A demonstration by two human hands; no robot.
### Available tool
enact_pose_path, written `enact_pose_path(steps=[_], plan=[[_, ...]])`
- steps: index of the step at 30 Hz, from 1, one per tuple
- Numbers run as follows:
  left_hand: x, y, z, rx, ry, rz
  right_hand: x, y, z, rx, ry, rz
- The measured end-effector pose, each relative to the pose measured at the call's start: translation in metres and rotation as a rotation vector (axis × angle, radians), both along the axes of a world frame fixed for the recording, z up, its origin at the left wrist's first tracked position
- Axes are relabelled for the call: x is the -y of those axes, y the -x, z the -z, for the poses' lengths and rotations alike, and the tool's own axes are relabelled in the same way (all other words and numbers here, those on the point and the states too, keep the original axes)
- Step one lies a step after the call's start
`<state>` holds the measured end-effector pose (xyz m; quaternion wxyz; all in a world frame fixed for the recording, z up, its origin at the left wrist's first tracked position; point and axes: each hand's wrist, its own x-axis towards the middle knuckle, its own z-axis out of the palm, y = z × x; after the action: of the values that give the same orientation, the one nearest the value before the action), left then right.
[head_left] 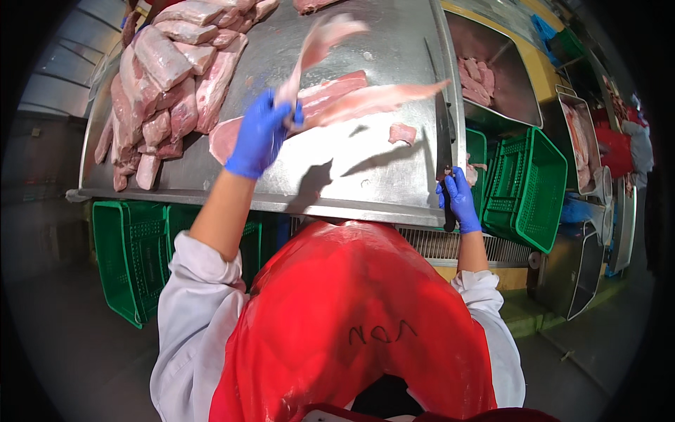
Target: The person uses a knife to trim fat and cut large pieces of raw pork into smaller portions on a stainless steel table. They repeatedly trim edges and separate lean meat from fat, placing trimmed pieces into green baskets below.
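Observation:
My left hand, in a blue glove, is closed on a strip of meat raised above the steel table; its far end is smeared by motion. Another long pale strip runs right from beside that hand; whether the fingers hold it too is unclear. Under them lies a larger piece of meat. At the table's right edge my right hand, also gloved blue, is wrapped round the black handle of a knife. Its narrow dark blade seems to point away along the edge.
A heap of meat pieces covers the table's left side. One small scrap lies right of centre. Green crates stand right of and below the table. A steel tub with meat stands at the far right.

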<state>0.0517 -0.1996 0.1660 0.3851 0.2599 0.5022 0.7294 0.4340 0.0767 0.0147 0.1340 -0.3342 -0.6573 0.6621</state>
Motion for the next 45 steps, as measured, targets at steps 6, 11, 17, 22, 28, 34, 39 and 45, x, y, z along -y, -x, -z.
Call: enact_pose_path(steps=[6, 11, 17, 22, 28, 34, 39, 45], plan=[[0.108, -0.057, 0.168, -1.186, 0.769, -0.382, 0.036, -0.024, -0.013, 0.209, -0.401, -0.061], [0.024, -0.077, 0.157, -1.112, 1.087, -0.094, 0.078, 0.038, -0.032, 0.351, -0.731, -0.466], [0.027, -0.060, 0.194, -1.185, 1.276, -0.166, 0.114, 0.124, -0.025, 0.377, -0.789, -0.718], [0.050, -0.064, 0.195, -1.374, 1.128, 0.022, 0.106, 0.118, -0.029, 0.451, -0.924, -0.669], [0.051, -0.092, 0.172, -1.360, 1.183, 0.124, 0.111, 0.093, -0.046, 0.470, -0.860, -0.679], [0.045, -0.101, 0.232, -1.258, 0.950, 0.162, 0.131, 0.139, -0.007, 0.424, -0.860, -0.760], [0.020, -0.100, 0.177, -1.226, 0.915, 0.363, 0.139, 0.192, 0.012, 0.351, -0.868, -0.754], [0.038, -0.100, 0.175, -1.342, 0.824, 0.473, 0.110, 0.194, 0.015, 0.308, -0.891, -0.738]])
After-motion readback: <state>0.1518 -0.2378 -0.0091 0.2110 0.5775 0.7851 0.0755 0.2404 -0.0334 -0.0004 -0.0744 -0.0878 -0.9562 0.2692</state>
